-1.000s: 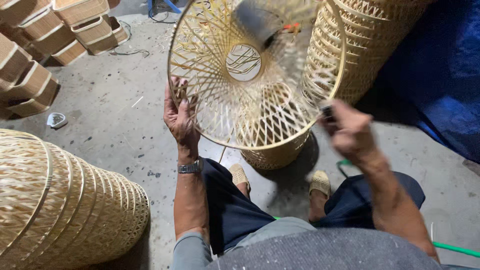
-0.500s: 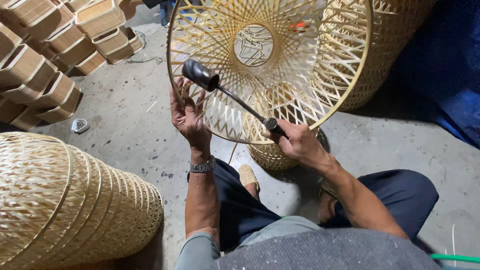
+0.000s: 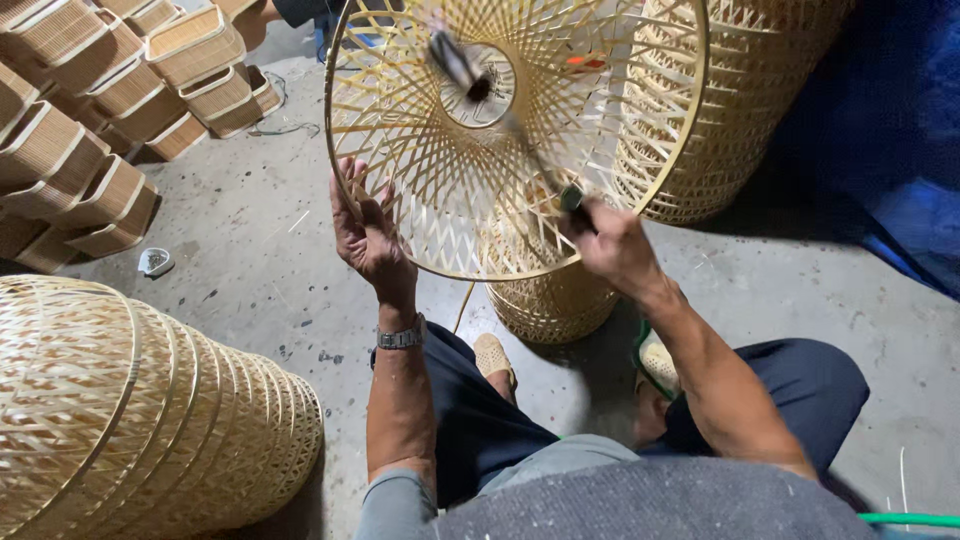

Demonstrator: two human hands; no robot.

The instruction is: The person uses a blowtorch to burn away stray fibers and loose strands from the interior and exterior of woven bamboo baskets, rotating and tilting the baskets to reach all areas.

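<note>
From the head camera, looking down past the person's knees to the concrete floor [image 3: 250,250]: the left hand [image 3: 368,238] is raised with its fingers [image 3: 345,195] curled round the near rim of a large round woven bamboo shade [image 3: 430,190], palm against the hoop, holding it up on edge. The open lattice of the shade spreads up and to the right of those fingers, with a small ring at its centre. The right hand [image 3: 612,245] is closed tight on the handle of a hammer [image 3: 510,120]; the shaft runs up and left from its fingers across the lattice, and the dark head is blurred close to the centre ring, so I cannot tell whether it touches the weave.

Just below the right hand a smaller woven basket [image 3: 552,300] stands on the floor, its mouth hidden behind the shade, so its contents cannot be seen. Behind and right of the right hand rises a tall woven bamboo cylinder [image 3: 740,110]. Well below and left of the left hand a big domed bamboo shade [image 3: 130,410] lies on its side. Far up and left of the left fingers, rectangular woven trays [image 3: 130,90] are stacked leaning together; those whose insides show hold nothing. A small white object [image 3: 155,262] lies on the floor near them. A wristwatch [image 3: 402,336] sits on the left wrist.
</note>
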